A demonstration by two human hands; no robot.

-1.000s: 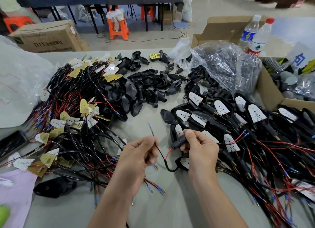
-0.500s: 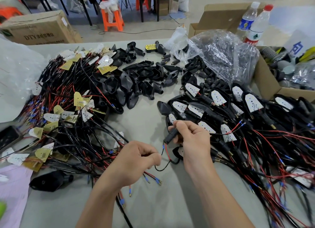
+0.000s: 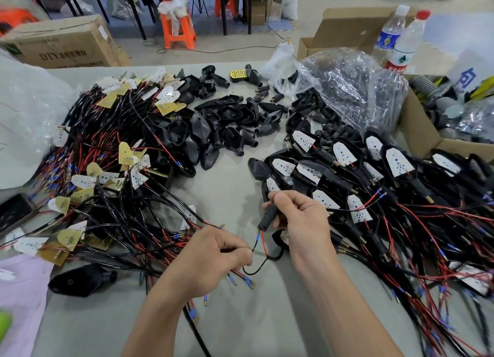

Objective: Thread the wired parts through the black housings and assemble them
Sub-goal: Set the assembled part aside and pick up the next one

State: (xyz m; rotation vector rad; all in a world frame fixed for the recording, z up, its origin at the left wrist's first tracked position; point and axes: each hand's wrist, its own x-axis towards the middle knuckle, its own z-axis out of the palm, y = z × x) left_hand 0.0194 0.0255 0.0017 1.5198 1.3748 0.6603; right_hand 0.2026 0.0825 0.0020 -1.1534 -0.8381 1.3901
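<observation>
Centrally, right hand [image 3: 299, 217] fingers pinch matte black tubular sleeve [image 3: 268, 217]; left hand [image 3: 208, 260] fingers pinch thin black wire [image 3: 254, 245]

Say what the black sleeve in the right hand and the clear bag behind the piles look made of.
The black sleeve looks like moulded plastic or rubber: matte, with a dull even surface. The bag is thin clear plastic film: glossy, see-through, with sharp creases and glints.

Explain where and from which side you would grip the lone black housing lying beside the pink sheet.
Take the black housing across its broad body, coming down from above: it lies flat on the table, wider sides exposed. Leave its narrow stem free for threading; it points right, toward the tangled wires.
</observation>
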